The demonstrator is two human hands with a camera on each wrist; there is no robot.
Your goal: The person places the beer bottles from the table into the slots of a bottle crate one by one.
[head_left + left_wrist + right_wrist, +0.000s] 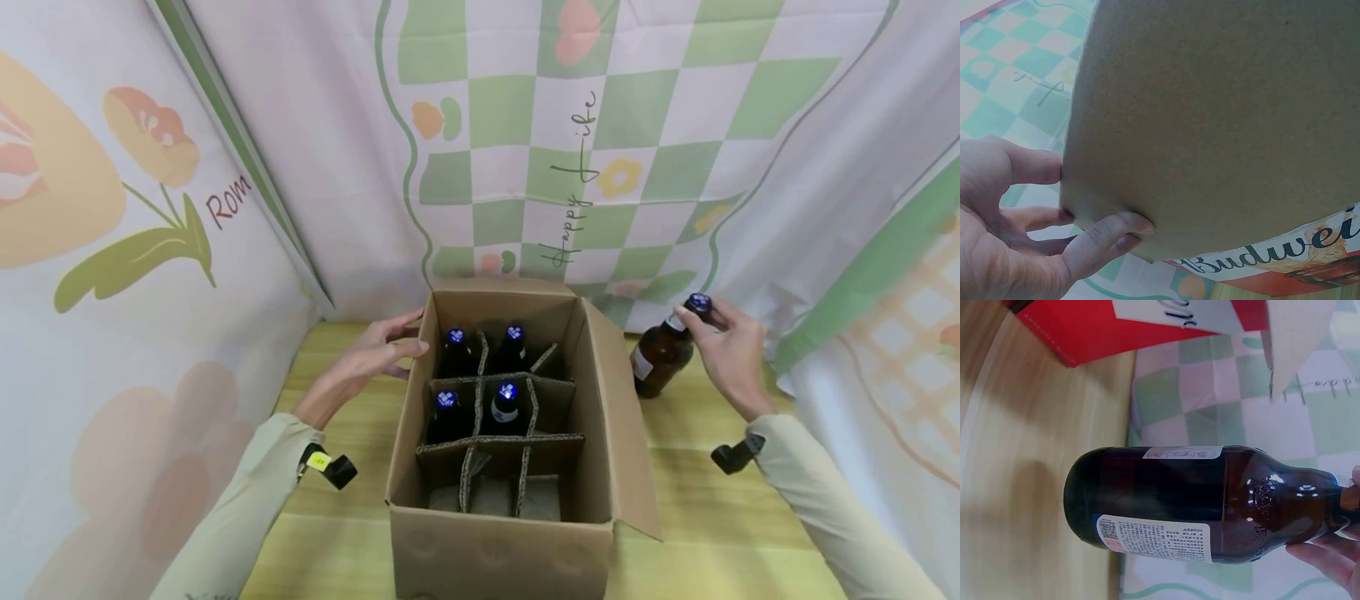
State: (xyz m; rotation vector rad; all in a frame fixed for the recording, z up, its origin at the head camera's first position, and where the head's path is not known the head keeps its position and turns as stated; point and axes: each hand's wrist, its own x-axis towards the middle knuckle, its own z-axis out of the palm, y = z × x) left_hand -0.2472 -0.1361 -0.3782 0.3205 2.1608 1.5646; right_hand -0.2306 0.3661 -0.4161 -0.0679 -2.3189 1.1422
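A brown glass beer bottle [660, 360] with a blue cap is outside the box, to the right of its side flap. My right hand [731, 350] pinches it by the neck just under the cap. In the right wrist view the bottle [1166, 503] shows a white printed label; whether its base touches the table I cannot tell. The open cardboard box [498, 554] stands in the middle, with several blue-capped bottles [506, 408] in its divided compartments. Against the box's far left side rests my left hand [367, 354], its fingertips on the brown cardboard panel [1210, 125].
Cardboard dividers [498, 442] split the box into compartments; the near row shows no bottles. The right flap [618, 417] leans outward toward the bottle. A wooden table [705, 533] lies beneath. Patterned curtains [495, 192] hang close behind and on both sides.
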